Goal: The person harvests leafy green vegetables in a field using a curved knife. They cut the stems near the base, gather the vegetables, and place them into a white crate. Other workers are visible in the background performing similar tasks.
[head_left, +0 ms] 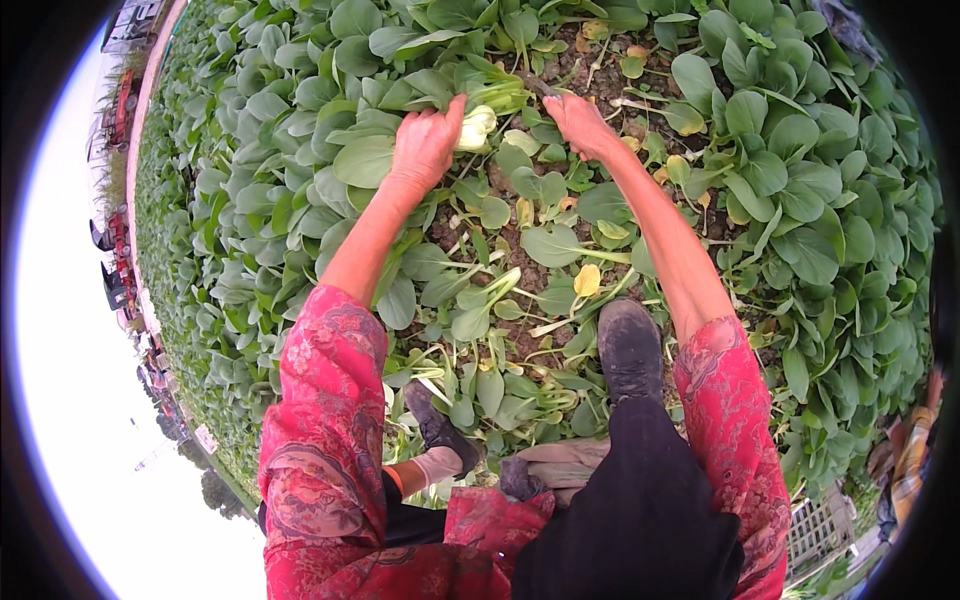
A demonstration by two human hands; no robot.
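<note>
Left hand [425, 143]: closed around the pale stem base of a bok choy [480, 122], still among the rows at the bed's far side. Right hand [580, 122]: closed on a dark knife [541, 88] just beside the stem. Soil [600, 80] bare behind. Cut leaves [560, 250] litter the ground between the arms. Shoes [628, 345] stand among them. Dense greens [800, 200] crowd both sides.

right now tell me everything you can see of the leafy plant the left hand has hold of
The leafy plant is a small green vegetable with a pale, whitish-green stalk base and darker rounded leaves fanning up and to the right. It looks fresh and whole. The left hand grips its base from the left side; the right hand sits just beside it, whether touching cannot be told. It stands at the edge of bare soil.
</note>
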